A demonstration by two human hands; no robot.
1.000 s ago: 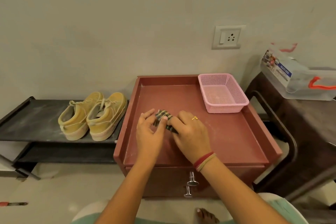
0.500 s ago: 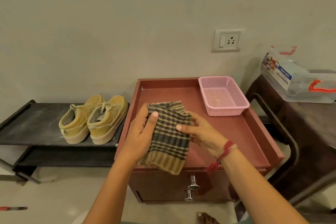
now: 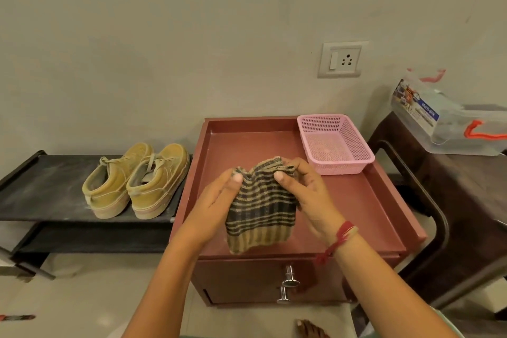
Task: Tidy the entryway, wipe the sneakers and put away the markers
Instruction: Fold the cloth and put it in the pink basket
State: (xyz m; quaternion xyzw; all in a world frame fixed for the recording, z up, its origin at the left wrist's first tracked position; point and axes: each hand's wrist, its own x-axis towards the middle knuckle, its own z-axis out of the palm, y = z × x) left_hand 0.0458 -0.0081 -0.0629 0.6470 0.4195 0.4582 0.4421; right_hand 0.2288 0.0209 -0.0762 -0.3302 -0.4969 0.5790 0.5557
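1. Change: the striped cloth [image 3: 260, 208] was a tight wad pressed to the cabinet top [image 3: 384, 200] a second ago. Now it is opened out and lifted, hanging from its upper edge over the front of that top.
2. Hands: my left hand [image 3: 216, 200] pinches the upper left corner, thumb in front. My right hand [image 3: 307, 195] pinches the upper right edge. Both are narrow on the fabric, and the edge bunches between them.
3. Reading: the wiper looks ready, but wiping has not begun.
4. Target: the sneakers [image 3: 137, 181] sit side by side on the black rack [image 3: 41, 186], heels toward me. They are left of the cabinet top and well apart from my left hand.
5. Markers: a red-tipped stick [image 3: 16, 318] lies on the floor at far lower left. It is probably a marker, but too small to be sure.
6. The pink basket [image 3: 367, 158] stands at the back right, just beyond my right hand.
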